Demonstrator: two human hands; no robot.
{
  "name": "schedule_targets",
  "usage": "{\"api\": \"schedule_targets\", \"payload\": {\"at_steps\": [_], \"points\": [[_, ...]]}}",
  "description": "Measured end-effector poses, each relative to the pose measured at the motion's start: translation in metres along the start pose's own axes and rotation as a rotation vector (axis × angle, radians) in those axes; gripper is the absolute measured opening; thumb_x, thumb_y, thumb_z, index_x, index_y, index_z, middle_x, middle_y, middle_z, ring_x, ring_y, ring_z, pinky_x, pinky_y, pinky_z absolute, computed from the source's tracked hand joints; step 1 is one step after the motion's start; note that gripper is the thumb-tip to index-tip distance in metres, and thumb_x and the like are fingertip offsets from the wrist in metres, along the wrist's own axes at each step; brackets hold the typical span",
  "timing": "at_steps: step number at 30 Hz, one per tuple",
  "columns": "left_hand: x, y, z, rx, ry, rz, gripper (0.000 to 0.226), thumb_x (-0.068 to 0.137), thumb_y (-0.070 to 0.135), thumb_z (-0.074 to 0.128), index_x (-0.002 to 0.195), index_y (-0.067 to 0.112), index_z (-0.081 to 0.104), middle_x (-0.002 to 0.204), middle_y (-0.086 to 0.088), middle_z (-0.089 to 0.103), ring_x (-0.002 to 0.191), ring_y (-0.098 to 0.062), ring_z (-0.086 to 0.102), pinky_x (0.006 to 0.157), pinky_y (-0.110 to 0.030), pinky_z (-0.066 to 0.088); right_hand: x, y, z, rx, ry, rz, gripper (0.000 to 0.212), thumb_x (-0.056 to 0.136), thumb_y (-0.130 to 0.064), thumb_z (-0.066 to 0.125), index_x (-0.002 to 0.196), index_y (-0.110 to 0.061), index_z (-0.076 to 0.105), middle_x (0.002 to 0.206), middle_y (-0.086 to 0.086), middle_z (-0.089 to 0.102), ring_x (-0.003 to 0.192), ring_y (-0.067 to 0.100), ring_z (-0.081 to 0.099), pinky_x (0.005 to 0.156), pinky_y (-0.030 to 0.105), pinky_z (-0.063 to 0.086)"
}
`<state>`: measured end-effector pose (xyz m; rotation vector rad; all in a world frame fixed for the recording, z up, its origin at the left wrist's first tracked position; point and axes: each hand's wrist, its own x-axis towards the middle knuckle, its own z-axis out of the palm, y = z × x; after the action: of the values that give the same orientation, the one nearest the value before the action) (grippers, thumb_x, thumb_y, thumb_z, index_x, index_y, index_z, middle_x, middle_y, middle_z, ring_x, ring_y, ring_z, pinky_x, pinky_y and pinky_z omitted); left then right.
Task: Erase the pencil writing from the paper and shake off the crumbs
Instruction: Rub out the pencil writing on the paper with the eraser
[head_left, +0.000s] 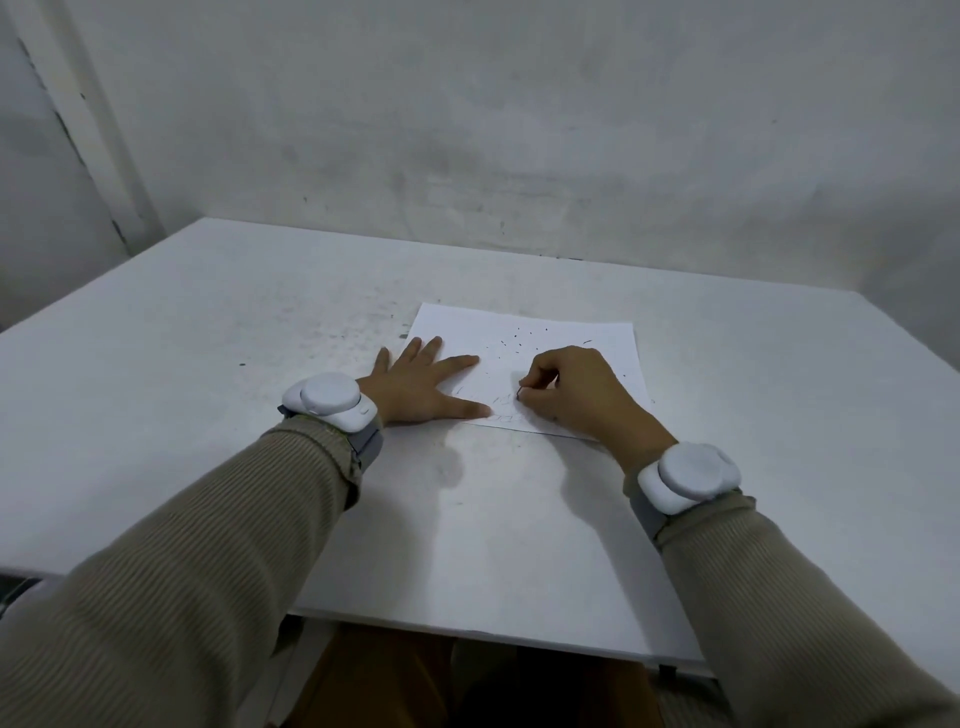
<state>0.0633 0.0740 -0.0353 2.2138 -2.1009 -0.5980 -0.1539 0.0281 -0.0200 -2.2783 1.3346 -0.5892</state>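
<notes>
One paper (524, 338) under two hands: left hand (421, 387), right hand (576, 395). Two wrist bands: left band (330, 400), right band (688, 475).

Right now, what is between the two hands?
In the head view, only paper lies between the left hand and the right hand: a strip with faint pencil writing. The dark crumbs lie farther back.

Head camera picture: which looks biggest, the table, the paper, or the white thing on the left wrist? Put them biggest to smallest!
1. Table, it fills most of the view.
2. Paper, a sheet lying flat on the table.
3. White wrist device, smallest, even though it sits a little nearer the camera than the paper.
</notes>
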Motion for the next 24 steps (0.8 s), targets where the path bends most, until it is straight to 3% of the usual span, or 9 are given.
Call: {"api": "schedule_targets", "payload": {"at_steps": [3,9,15,20,24], "points": [[0.000,0.000,0.000,-0.002,-0.002,-0.004,0.091,0.072,0.088,0.043,0.150,0.055,0.009,0.165,0.002,-0.011,0.150,-0.020,-0.017,0.118,-0.055,-0.013,0.007,0.001,-0.002,-0.086,0.066,0.022,0.005,0.078,-0.015,0.064,0.078,-0.014,0.069,0.081,-0.003,0.070,0.081,0.018,0.063,0.074,0.033,0.053],[0.000,0.000,-0.001,0.010,-0.007,-0.004,0.090,0.074,0.086,0.043,0.151,0.054,0.007,0.165,0.002,-0.013,0.150,-0.021,-0.018,0.118,-0.055,-0.014,-0.009,-0.012,-0.002,-0.026,-0.102,-0.050,0.005,0.073,-0.017,0.067,0.068,-0.017,0.067,0.076,-0.007,0.070,0.059,0.004,0.054,0.066,0.025,0.049],[0.001,0.000,-0.002,0.006,-0.028,-0.009,0.094,0.071,0.089,0.042,0.150,0.055,0.006,0.165,0.003,-0.014,0.150,-0.020,-0.020,0.118,-0.055,-0.015,0.005,-0.001,-0.007,-0.096,0.041,0.011,0.004,0.077,-0.013,0.065,0.075,-0.013,0.068,0.079,-0.002,0.070,0.075,0.017,0.062,0.073,0.033,0.053],[0.003,0.000,-0.001,0.017,-0.020,-0.014,0.092,0.073,0.088,0.043,0.150,0.055,0.005,0.165,0.003,-0.014,0.150,-0.020,-0.019,0.118,-0.055,-0.014,-0.010,-0.015,-0.001,-0.069,-0.098,-0.080,0.006,0.075,-0.014,0.067,0.069,-0.017,0.067,0.077,-0.006,0.069,0.057,0.003,0.049,0.060,0.022,0.042],[0.004,-0.001,-0.001,0.020,-0.021,-0.011,0.093,0.072,0.089,0.042,0.150,0.055,0.005,0.165,0.003,-0.013,0.150,-0.020,-0.019,0.118,-0.055,-0.014,0.000,-0.003,-0.007,-0.092,0.007,0.005,0.006,0.076,-0.015,0.064,0.072,-0.014,0.067,0.074,-0.004,0.069,0.070,0.014,0.060,0.070,0.031,0.052]]}}
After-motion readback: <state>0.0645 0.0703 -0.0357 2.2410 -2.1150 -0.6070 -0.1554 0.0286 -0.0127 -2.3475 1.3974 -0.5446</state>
